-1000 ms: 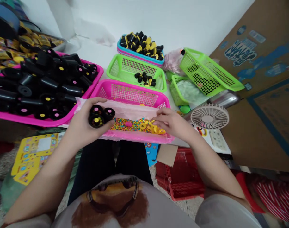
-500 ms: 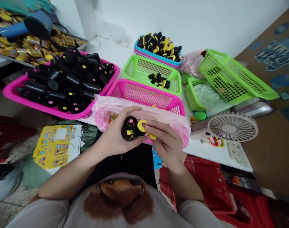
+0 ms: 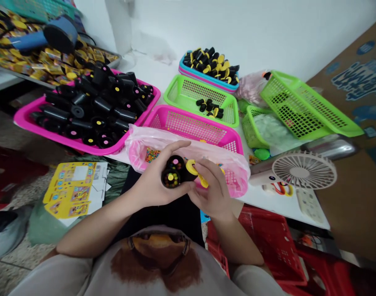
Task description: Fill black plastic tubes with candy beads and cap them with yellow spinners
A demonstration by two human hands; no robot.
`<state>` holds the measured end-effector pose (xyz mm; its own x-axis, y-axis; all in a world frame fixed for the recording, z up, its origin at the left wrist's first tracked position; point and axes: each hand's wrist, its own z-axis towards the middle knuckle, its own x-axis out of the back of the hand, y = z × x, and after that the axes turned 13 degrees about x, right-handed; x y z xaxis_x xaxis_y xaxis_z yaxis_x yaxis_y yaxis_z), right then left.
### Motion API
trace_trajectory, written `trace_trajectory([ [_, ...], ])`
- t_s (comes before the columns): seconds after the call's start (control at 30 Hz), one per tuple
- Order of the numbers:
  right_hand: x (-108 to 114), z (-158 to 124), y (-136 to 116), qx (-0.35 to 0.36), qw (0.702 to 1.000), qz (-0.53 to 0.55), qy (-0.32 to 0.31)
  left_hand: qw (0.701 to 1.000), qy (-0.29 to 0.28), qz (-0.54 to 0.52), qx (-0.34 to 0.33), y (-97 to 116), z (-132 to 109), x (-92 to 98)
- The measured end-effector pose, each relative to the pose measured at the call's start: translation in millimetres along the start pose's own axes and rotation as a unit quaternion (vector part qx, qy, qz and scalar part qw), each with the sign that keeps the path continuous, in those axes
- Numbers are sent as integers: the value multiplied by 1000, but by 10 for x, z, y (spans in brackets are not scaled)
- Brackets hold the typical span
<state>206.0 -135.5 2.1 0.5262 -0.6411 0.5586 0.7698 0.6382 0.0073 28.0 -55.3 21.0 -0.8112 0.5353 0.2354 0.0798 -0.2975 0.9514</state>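
Black cups [image 3: 172,176] in left grip [image 3: 154,183]

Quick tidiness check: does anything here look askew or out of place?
Yes: the upper-right green basket sits tilted above a lower green basket, its rim slanting, while the pink mesh basket appears level.

A plain white wall [image 3: 262,33] spans twelve to one o'clock, and a pale pillar [image 3: 109,26] juts out at eleven. Against the wall stands a white table [image 3: 141,67], its bare top visible at eleven and again at four o'clock, all in soft, even light. At eight o'clock lies a speckled floor [image 3: 15,269], crossed by a thin dark joint
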Motion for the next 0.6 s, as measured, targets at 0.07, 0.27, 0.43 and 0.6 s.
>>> trace_trajectory([
  [0.07,8,-12,10,16,1000,1,-4,1000,-7,-1,-8,-4,-3,5],
  [0.27,25,-21,80,41,999,15,-17,999,-16,18,-31,-72,3,30],
  [0.43,-45,28,33,-22,997,68,28,999,-32,-27,-18,-47,7,8],
  [0.6,-132,52,-63,-34,990,87,105,993,-67,-101,-7,18,1,-51],
])
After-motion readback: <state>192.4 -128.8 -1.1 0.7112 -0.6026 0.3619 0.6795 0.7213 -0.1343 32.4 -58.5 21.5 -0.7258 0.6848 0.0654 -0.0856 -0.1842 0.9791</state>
